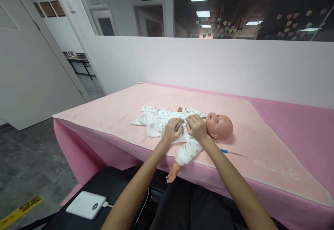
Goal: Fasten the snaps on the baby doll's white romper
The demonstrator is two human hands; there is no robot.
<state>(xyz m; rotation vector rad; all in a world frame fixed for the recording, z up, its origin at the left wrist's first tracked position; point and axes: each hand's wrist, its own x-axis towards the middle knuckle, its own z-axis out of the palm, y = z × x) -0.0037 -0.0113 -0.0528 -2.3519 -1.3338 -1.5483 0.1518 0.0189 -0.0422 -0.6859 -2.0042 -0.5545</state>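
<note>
Doll (184,137) lies beneath curled left hand (172,129) and right hand (197,128), any pinch indeterminable; lettering (277,169) right of grip is illegible.

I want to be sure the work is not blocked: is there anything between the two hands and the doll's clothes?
Nothing visible: the left hand and right hand both touch the front of the clothes. The doll's near arm lies between the forearms, and the blue-handled tool lies aside, near the right one.
</note>
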